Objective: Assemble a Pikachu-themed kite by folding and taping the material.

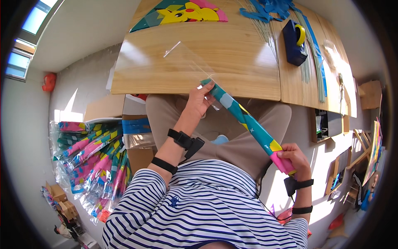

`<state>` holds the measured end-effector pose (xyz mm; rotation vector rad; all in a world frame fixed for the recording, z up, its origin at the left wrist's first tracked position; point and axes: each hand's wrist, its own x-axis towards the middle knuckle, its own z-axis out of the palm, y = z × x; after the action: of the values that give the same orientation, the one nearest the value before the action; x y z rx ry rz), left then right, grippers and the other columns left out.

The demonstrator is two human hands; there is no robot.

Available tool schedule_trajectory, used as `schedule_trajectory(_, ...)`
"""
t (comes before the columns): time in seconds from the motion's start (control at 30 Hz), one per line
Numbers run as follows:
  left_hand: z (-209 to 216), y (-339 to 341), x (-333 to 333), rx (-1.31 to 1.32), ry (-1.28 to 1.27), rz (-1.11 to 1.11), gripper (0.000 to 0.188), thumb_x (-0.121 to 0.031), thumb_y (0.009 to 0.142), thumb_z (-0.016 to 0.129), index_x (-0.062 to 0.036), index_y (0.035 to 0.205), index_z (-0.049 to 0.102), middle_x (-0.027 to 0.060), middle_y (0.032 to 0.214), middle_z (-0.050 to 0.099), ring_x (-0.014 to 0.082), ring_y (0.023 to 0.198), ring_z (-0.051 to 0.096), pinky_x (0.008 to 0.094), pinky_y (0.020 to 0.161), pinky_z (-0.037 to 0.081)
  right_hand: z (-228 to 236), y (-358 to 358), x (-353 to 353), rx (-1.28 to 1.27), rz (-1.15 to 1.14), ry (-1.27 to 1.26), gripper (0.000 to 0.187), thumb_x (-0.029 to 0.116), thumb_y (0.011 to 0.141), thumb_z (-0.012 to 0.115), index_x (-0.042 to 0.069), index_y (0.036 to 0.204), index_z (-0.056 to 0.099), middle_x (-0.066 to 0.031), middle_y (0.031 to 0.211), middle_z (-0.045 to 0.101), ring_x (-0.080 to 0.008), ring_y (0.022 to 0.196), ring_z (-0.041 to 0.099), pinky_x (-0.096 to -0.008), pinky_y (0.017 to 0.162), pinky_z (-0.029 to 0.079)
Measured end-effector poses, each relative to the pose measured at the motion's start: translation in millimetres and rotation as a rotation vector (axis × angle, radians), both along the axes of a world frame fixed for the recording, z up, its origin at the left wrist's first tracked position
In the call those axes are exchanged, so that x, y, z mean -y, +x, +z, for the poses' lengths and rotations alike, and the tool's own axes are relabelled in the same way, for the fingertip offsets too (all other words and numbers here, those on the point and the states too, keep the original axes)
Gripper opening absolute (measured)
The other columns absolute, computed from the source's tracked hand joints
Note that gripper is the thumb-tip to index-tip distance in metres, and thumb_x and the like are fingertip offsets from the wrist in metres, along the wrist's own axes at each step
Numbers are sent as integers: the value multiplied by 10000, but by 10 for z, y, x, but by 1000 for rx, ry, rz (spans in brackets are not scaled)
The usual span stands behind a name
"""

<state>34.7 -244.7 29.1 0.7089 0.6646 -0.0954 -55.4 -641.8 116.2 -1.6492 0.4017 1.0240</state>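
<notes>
A rolled-up kite point(242, 118) in teal, yellow and pink slants across my lap, from the table's front edge down to the right. My left hand point(200, 98) pinches its upper, teal end, together with the edge of a clear plastic sleeve point(188, 58). This sleeve lies flat on the table beyond that hand; how far the kite reaches into it I cannot tell. Around the pink lower end my right hand point(295, 157) is closed, thumb on top.
A spread kite with a yellow cartoon figure point(190, 13) lies at the table's point(145, 70) far side. Further right are a blue tape dispenser point(294, 43), thin rods point(304, 70) and blue ribbon point(275, 8). Bagged rolled kites point(93, 157) heap up at left beside a cardboard box point(105, 108).
</notes>
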Motion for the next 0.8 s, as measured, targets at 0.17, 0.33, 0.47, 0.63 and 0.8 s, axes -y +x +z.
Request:
schedule_trajectory(0.17, -85, -96, 144, 61, -113, -154, 318, -129, 863, 839, -65, 1102, 640, 63, 963, 722, 177, 819, 704, 295, 655, 586, 14, 204, -411, 70, 95, -13, 245, 123, 861, 759, -25, 1056, 735, -71, 870, 722, -134, 711, 668, -262, 673, 557)
schedule_trajectory(0.33, 81, -181, 351, 106, -124, -195, 348, -245, 905, 809, -101, 1146, 605, 89, 1075, 740, 223, 988, 731, 394, 862, 618, 71, 411, -902, 220, 107, 73, 268, 90, 869, 749, -18, 1102, 675, -84, 974, 708, -128, 825, 663, -248, 749, 542)
schedule_trajectory(0.47, -98, -151, 132, 110, -81, -197, 383, -260, 897, 817, -89, 1158, 596, 112, 1113, 730, 246, 994, 725, 422, 883, 610, 182, 456, -929, 249, 150, 35, 239, 58, 848, 753, -15, 1062, 676, -84, 944, 716, -127, 802, 673, -239, 736, 543)
schedule_trajectory(0.63, -166, -140, -206, 132, -223, 49, 340, -324, 984, 706, -54, 1166, 609, 127, 1090, 716, 270, 1044, 696, 457, 938, 577, 288, 278, -531, 136, 121, 12, 233, 36, 843, 751, -30, 1059, 693, -89, 891, 730, -134, 744, 690, -249, 696, 563)
schedule_trajectory(0.8, -401, 62, -541, 128, -222, 237, 298, -311, 1068, 554, -53, 1206, 609, 139, 1182, 696, 306, 1128, 659, 498, 999, 540, 294, 177, -364, 134, 134, -2, 251, 27, 834, 755, -36, 1070, 700, -101, 901, 737, -144, 742, 697, -263, 699, 574)
